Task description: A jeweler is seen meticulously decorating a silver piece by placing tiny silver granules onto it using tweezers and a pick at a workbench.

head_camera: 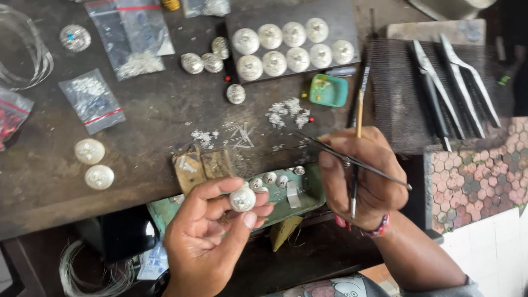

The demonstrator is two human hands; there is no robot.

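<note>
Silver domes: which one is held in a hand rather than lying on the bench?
The silver dome pinched between the left hand's thumb and fingers, above the green tray. All the others lie on the dark slab or bench.

The domed piece (pixel 242 198) between the near fingers is silver-white; the same pale silver domes (pixel 293 47) sit on a dark grey slab (pixel 346 16) far off; a small dish (pixel 328 90) is teal; tiles (pixel 478 176) at right show a red-brown honeycomb pattern; the bracelet (pixel 378 227) is pink.
</note>
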